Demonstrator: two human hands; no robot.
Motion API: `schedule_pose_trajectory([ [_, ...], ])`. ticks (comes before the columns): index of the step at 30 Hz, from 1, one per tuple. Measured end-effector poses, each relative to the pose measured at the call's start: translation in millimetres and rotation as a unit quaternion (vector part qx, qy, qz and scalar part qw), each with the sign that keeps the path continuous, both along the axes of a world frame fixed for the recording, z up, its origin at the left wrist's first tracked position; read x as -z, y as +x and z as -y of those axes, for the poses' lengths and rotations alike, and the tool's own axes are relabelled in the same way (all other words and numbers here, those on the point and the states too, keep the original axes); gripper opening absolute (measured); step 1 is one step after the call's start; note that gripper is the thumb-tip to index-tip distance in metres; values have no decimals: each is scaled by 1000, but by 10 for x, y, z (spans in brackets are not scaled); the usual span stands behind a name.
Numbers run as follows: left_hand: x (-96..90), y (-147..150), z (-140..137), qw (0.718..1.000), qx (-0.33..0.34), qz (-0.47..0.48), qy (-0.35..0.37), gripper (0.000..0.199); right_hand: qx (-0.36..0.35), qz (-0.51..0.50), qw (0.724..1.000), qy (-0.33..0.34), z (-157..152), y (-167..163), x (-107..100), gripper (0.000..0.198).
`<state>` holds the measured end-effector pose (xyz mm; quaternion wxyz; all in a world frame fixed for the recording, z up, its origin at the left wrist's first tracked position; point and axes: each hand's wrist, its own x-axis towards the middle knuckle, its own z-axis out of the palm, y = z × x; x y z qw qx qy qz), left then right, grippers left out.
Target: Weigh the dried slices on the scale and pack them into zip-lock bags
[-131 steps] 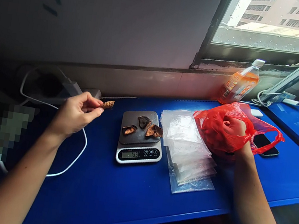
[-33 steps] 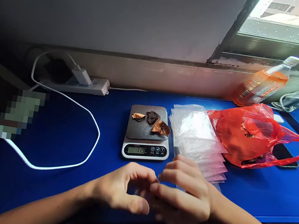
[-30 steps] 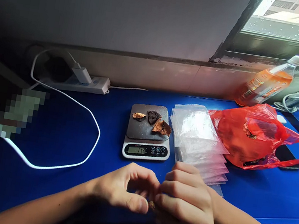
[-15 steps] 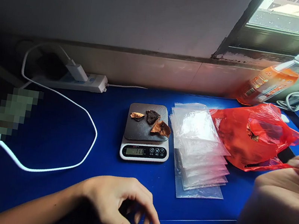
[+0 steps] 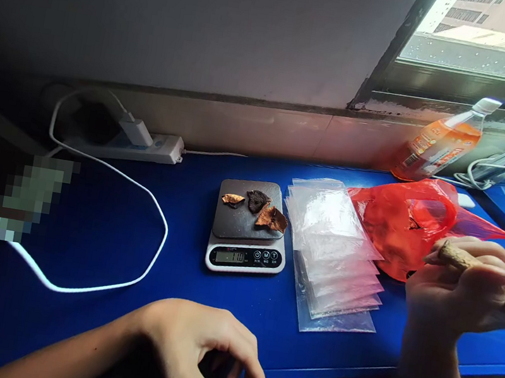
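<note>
My right hand (image 5: 461, 289) is raised by the front of the red plastic bag (image 5: 386, 220). A curled, rough, tan piece of dried peel (image 5: 460, 256) is pinched between its thumb and fingers. My left hand (image 5: 207, 354) hangs at the front table edge with fingers loosely bent and apart, holding nothing. Beyond it stands a small digital kitchen scale (image 5: 245, 264) with a lit display too small to read surely. On its metal plate lie a small light brown peel piece (image 5: 233, 200), a dark pitted one (image 5: 258, 201) and a larger reddish-brown one (image 5: 271, 219).
A fanned stack of clear plastic bags (image 5: 334, 247) lies between scale and red bag. Behind stands a tilted orange drink bottle (image 5: 446, 146). On the left are a white power strip (image 5: 163, 149) and a looping white cable (image 5: 163, 226). The blue table (image 5: 95, 241) meets a wall.
My right hand has moved left and turned, bringing a piece of dried peel into sight. The red bag has settled lower. My left hand is nearly unmoved; the view has shifted slightly.
</note>
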<state>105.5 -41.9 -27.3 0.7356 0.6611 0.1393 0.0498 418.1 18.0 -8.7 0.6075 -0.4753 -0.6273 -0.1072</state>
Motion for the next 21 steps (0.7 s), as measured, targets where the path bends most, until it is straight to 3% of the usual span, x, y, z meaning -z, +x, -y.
schedule_pose_trajectory([
  [2, -23, -19, -18, 1000, 8, -12, 10, 76, 14, -91, 994, 60, 42, -108, -45, 39],
  [7, -47, -51, -50, 999, 14, -25, 29, 80, -41, -108, 981, 156, -111, -205, -18, 52],
  [11, -26, -44, -42, 999, 16, -18, 29, 78, -14, -114, 988, 106, -117, -196, 15, 46],
  [15, -164, -96, -93, 999, -7, -6, 50, 65, 27, -100, 994, 20, 11, -207, -7, 42],
  [16, -219, -137, -123, 996, -59, -9, 59, 56, 29, -95, 995, 6, 33, -205, -9, 42],
  [18, -311, -252, -204, 964, -250, -24, 89, 35, 23, -94, 995, -7, 55, -192, -1, 40],
  [19, -337, -320, -252, 921, -371, -39, 111, 30, 15, -93, 995, -14, 57, -183, 10, 38],
  [21, -338, -453, -352, 799, -566, -84, 186, 23, -4, -65, 997, -52, 49, -170, 41, 32],
])
